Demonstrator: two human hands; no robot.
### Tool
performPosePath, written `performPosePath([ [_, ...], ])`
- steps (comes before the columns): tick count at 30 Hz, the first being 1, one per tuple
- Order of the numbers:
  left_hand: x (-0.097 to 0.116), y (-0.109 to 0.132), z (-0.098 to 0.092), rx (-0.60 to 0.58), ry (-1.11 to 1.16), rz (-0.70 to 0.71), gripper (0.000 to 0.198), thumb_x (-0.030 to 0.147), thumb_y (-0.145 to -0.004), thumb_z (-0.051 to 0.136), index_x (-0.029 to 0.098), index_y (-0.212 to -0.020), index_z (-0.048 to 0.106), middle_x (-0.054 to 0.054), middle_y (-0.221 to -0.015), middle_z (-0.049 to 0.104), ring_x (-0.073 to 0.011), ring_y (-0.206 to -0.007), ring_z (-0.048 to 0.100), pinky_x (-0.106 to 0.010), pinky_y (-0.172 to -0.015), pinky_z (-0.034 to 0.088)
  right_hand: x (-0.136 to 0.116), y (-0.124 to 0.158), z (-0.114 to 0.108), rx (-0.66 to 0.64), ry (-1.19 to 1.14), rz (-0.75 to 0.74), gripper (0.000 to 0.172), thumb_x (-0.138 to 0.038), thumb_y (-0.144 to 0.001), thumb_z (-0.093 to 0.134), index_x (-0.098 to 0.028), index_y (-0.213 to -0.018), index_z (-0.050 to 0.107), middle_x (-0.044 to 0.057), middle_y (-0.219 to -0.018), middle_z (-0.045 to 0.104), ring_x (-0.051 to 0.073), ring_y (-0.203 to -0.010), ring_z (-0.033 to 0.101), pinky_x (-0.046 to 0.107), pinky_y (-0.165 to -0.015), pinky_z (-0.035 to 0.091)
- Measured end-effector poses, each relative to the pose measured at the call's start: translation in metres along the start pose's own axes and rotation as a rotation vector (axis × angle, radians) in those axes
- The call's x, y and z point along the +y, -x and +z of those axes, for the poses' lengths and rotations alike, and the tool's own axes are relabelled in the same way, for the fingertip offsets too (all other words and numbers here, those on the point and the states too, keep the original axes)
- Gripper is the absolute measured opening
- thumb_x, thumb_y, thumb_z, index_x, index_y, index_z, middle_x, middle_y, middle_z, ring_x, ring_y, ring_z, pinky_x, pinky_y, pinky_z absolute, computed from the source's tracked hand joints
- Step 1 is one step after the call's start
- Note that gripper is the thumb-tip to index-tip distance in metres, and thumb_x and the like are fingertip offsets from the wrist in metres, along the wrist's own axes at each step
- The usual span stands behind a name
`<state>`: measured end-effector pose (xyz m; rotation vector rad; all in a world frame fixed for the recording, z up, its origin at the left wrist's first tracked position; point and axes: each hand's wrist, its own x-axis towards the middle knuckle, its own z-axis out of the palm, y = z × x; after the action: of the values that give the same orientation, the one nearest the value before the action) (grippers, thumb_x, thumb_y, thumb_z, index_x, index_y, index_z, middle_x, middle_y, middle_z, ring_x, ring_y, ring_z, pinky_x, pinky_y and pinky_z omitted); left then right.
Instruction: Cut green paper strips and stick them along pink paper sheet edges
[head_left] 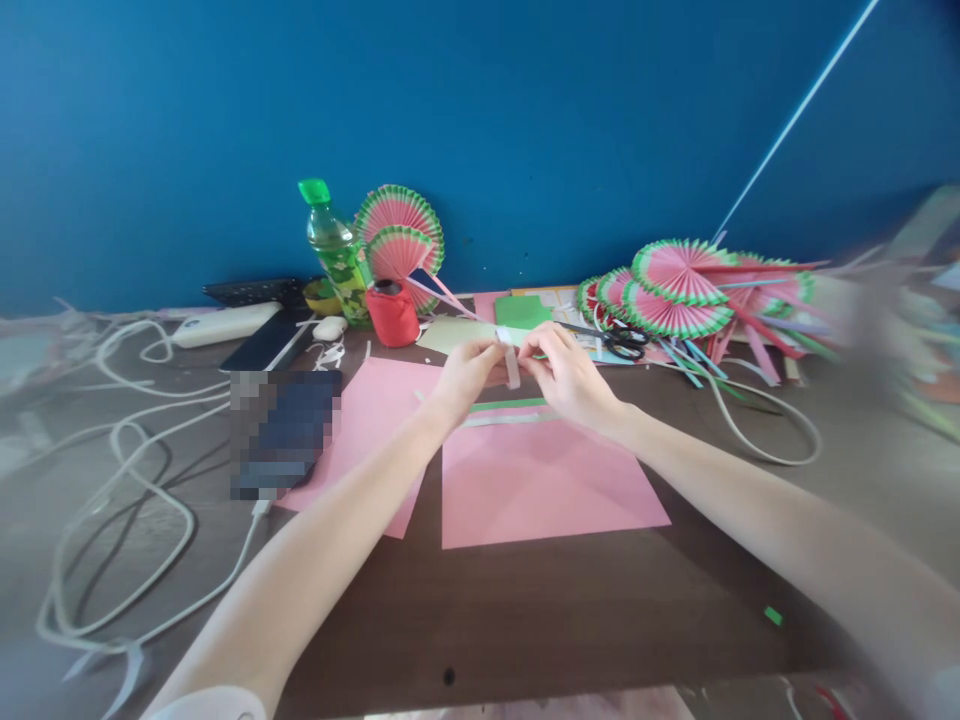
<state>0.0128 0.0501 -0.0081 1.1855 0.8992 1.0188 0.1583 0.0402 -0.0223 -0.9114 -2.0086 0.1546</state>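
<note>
Above the far edge of a pink paper sheet [540, 490], my two hands meet with fingertips almost touching. A narrow whitish strip [511, 365] stands between them; it looks like tape or its backing, but I cannot tell which. My left hand [472, 375] is closed, thumb and forefinger pinching at the strip. My right hand [566, 375] is also closed in a pinch at the strip's other side, its fingertips partly hidden. Along the sheet's far edge runs a green band [510, 404] with a pale strip [506, 419] beside it.
Another pink sheet [367, 400] lies left, near a phone [289, 430] with looping white cables. Behind stand a green-capped bottle [334, 245], a red container [392, 315] and a folded paper fan [397, 225]. Scissors [622, 343] and several fans [679, 290] lie right, before the blue wall.
</note>
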Motion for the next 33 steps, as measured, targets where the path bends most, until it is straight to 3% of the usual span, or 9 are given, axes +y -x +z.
performPosePath([
  [5,0.005,0.001,0.0,-0.026,0.005,-0.005,0.013,0.015,-0.08,0.046,0.013,-0.07,0.054,-0.003,-0.062,0.065,-0.014,-0.065,0.065,-0.033,-0.078,0.05,0.002,-0.004,-0.004,0.117,-0.07,0.119,0.004,-0.018,-0.081,0.051,-0.021,-0.08,0.049,0.001,-0.081,0.054,0.014,-0.075,0.054,0.029,-0.066,0.045],
  [12,0.002,0.002,0.004,-0.02,-0.056,-0.019,0.014,0.013,-0.081,0.045,0.013,-0.068,0.051,-0.002,-0.062,0.063,-0.0116,-0.065,0.063,-0.03,-0.077,0.049,0.004,-0.003,0.0,0.058,-0.114,0.179,0.005,-0.015,-0.077,0.055,-0.02,-0.079,0.053,0.001,-0.079,0.055,0.014,-0.073,0.055,0.027,-0.063,0.045],
  [21,-0.006,0.0,0.001,-0.097,-0.23,0.116,0.006,0.015,-0.077,0.049,0.013,-0.081,0.053,0.001,-0.066,0.061,-0.0115,-0.069,0.061,-0.027,-0.074,0.045,0.002,-0.005,-0.002,0.032,-0.142,0.289,0.006,-0.017,-0.078,0.055,-0.019,-0.073,0.052,-0.001,-0.072,0.056,0.013,-0.067,0.054,0.028,-0.063,0.042],
  [24,-0.006,0.001,0.001,-0.044,-0.265,0.144,0.015,0.014,-0.077,0.05,0.014,-0.091,0.047,0.001,-0.067,0.062,-0.0109,-0.066,0.061,-0.026,-0.07,0.044,0.003,-0.005,0.0,0.044,-0.201,0.303,0.008,-0.024,-0.08,0.053,-0.019,-0.074,0.05,0.0,-0.074,0.056,0.014,-0.069,0.055,0.029,-0.064,0.043],
  [28,-0.01,0.004,0.0,0.046,-0.355,0.286,0.022,0.019,-0.08,0.048,0.019,-0.099,0.038,0.005,-0.065,0.058,-0.0093,-0.06,0.057,-0.025,-0.066,0.043,0.006,-0.002,0.007,0.086,-0.378,0.385,0.015,-0.034,-0.081,0.053,-0.021,-0.077,0.048,0.0,-0.077,0.055,0.014,-0.067,0.055,0.031,-0.065,0.047],
  [33,-0.015,0.004,-0.002,0.053,-0.575,0.382,0.012,0.026,-0.081,0.049,0.021,-0.091,0.045,0.004,-0.068,0.053,-0.0086,-0.061,0.05,-0.022,-0.06,0.038,0.007,-0.002,0.011,0.142,-0.588,0.48,0.026,-0.045,-0.076,0.058,-0.022,-0.078,0.047,0.001,-0.081,0.055,0.015,-0.071,0.057,0.032,-0.068,0.05],
])
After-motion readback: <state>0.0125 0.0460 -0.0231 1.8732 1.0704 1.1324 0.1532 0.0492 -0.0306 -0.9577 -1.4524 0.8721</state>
